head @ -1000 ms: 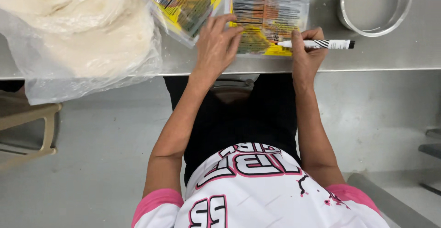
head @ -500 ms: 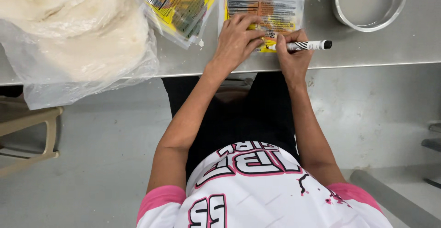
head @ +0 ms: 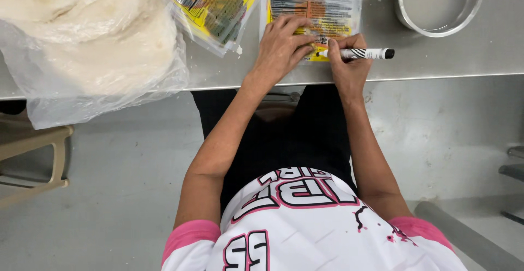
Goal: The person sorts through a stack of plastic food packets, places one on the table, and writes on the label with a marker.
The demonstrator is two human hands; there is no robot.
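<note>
The left hand (head: 284,44) lies flat, fingers spread, on a clear packet (head: 316,14) with an orange and yellow label, pressing it to the steel bench (head: 464,58); it grips nothing. Just beside that hand, the right hand (head: 346,63) has its grip pinched around a marker (head: 357,54), white with a black cap end, lying nearly level with its tip touching the packet's near edge. The packet sits close to the bench's front edge, straight ahead of the person. Beside the packet, on the far side from the marker, lies a second packet (head: 218,6), tilted, yellow-labelled. Beyond that one, a big clear bag (head: 103,80) of pale dough hangs over the bench edge. On the marker's side of the packet, well apart, stands a round metal pan (head: 439,3).
</note>
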